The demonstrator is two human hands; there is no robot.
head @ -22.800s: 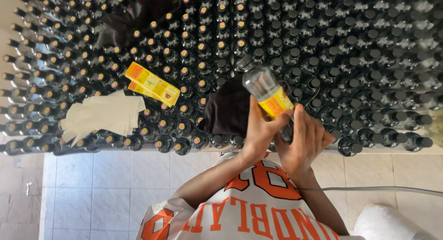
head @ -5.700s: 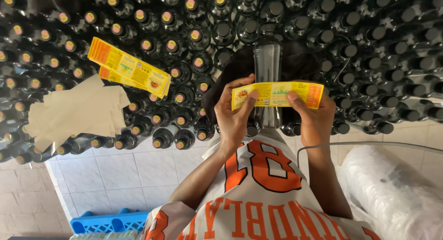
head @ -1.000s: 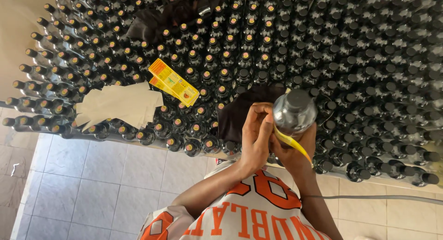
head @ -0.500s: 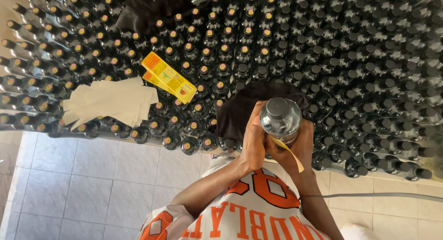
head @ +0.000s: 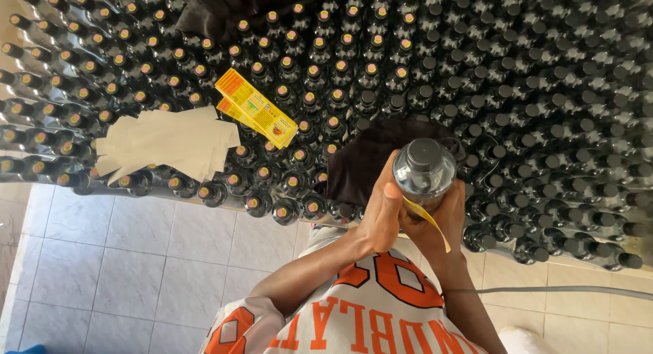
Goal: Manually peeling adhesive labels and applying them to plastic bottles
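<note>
I hold a dark plastic bottle (head: pixel 424 172) upright, its black cap facing the camera, over the table's near edge. My left hand (head: pixel 382 211) wraps its left side, thumb pressed on the bottle. My right hand (head: pixel 442 226) grips it from below and right. A yellow label (head: pixel 427 220) sticks partly to the bottle, one end hanging loose between my hands. A dark cloth (head: pixel 364 160) lies on the bottle tops just behind my hands.
Several capped dark bottles (head: pixel 517 89) pack the whole table. A stack of yellow labels (head: pixel 256 116) and a pile of pale backing papers (head: pixel 166 143) rest on the bottle tops at left. Another dark cloth (head: pixel 218 7) lies far back. Tiled floor (head: pixel 136 259) below.
The bottle has stayed upright in both hands while the view shifted slightly. My left thumb has slid along the bottle's side, and the label's loose end still hangs down.
</note>
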